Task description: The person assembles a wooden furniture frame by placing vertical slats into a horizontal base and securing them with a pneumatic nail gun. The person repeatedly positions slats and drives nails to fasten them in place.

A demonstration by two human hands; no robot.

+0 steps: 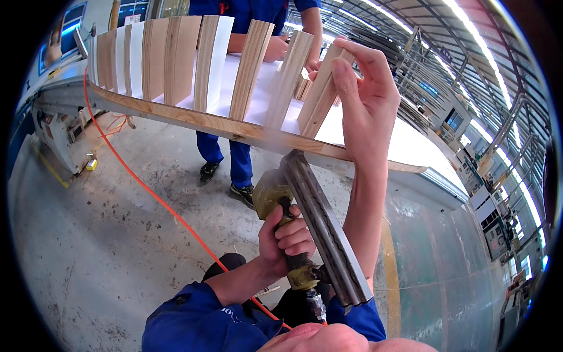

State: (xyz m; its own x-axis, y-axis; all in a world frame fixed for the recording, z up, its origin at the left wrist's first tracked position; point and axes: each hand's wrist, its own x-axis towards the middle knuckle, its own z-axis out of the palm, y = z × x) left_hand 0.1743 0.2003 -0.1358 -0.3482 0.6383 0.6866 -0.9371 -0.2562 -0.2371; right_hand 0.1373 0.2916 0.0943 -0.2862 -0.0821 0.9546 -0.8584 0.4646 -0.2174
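My left hand (284, 237) is wrapped round the grip of a green and black pneumatic nail gun (271, 190). Its long metal magazine (328, 229) slants down to the right, and its nose meets the wooden edge of a white-topped panel (229, 124). Above that nose, my right hand (369, 97) pinches the top of an upright plywood block (321, 108) between thumb and fingers. Left of it stands another plywood block (288, 79), blurred along its lower part. Several more blocks, such as a white-faced one (214, 64), stand in a row along the panel's edge.
Across the panel a co-worker in blue (252, 17) has both hands near small wood pieces (303, 85). An orange air hose (158, 199) runs from the panel's left end down past my left arm. Racks of stock (381, 50) stand behind, at the right.
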